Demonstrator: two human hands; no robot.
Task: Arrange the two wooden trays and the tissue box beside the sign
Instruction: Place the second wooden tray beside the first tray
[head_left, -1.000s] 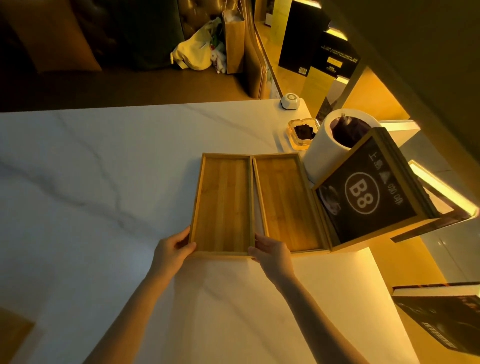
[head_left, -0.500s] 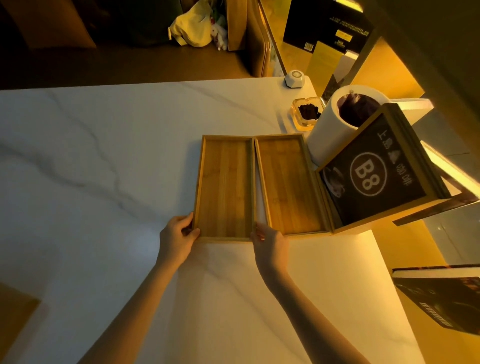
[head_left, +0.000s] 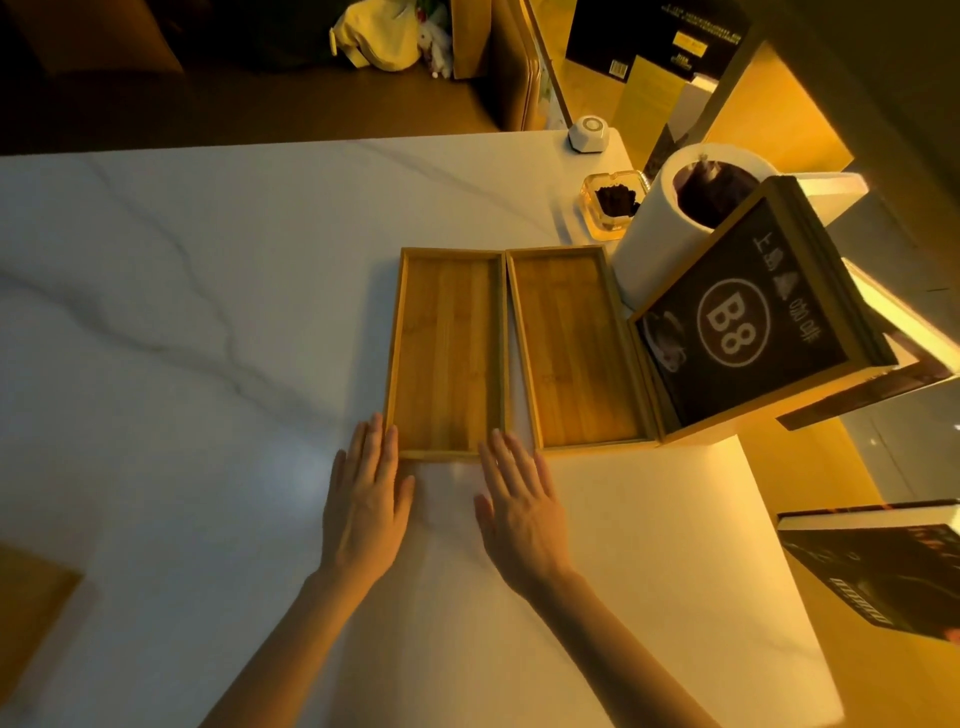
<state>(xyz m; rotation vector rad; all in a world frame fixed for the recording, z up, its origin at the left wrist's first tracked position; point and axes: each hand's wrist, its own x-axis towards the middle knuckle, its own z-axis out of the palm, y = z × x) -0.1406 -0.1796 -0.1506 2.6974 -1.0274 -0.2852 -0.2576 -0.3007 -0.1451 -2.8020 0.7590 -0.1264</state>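
Two wooden trays lie side by side on the marble table (head_left: 208, 312), long sides running near to far. The left tray (head_left: 447, 353) and the right tray (head_left: 574, 348) are nearly touching at their far corners, with a thin wedge of table showing between them toward the near end. The right tray's right rim sits against the base of the sign (head_left: 748, 317), a dark wood-framed board marked "B8" that leans back to the right. Just behind the sign stands a white cylinder (head_left: 654, 228) with a dark opening on top; whether it is the tissue box cannot be told. A glass ashtray (head_left: 613, 205) sits left of the cylinder, and a small white device (head_left: 589, 135) lies at the far edge.

Your left hand (head_left: 366, 499) lies flat, palm down, fingers extended and close together, fingertips at the near left corner of the left tray. Your right hand (head_left: 519, 501) lies flat, fingers slightly spread, fingertips at that tray's near right corner. Neither hand grips anything.
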